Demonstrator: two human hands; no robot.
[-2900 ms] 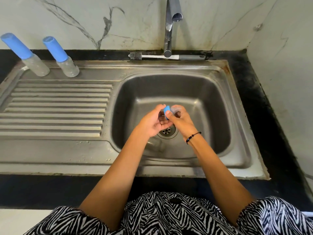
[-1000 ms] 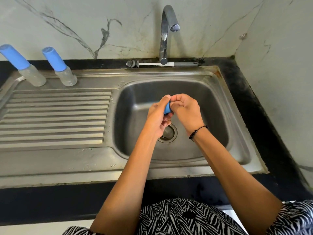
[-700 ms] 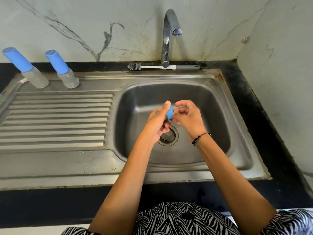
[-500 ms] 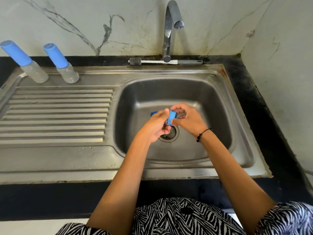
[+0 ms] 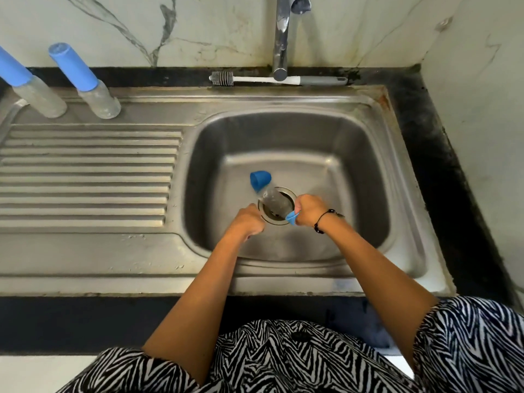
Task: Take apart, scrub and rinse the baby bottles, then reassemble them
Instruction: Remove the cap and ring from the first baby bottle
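1. I see both hands low in the sink basin [image 5: 354, 154], over the drain [image 5: 276, 207], which sits near the centre of my view.
2. The right hand [image 5: 310, 209] is closed on a light blue collar piece [image 5: 292, 217]; the piece pokes out at the 8 o'clock side of that fist.
3. A clear bottle body [image 5: 273, 201] lies tilted across the drain, running from the right hand toward 11 o'clock. I cannot tell whether the collar is threaded onto it or only touching its end.
4. A blue cap [image 5: 260, 180] lies on the basin floor at the bottle's far end, at 11 o'clock from the drain, its open mouth facing left. It looks to be touching the bottle, but the blur leaves that unsure.
5. The left hand [image 5: 249, 221] is curled into a loose fist at 8 o'clock from the drain. I cannot tell whether anything is inside it.
6. Two more bottles stand at 10 o'clock on the draining board [image 5: 85, 177]: the left bottle [image 5: 31, 86] is partly cut by the frame edge, and the right bottle [image 5: 85, 83] is just beside it. Both have tall blue caps on.
7. At 12 o'clock, a bottle brush [image 5: 278, 80] lies along the ledge behind the basin, bristles to the left, passing behind the base of the tap [image 5: 282, 38].
8. No water shows at the spout.
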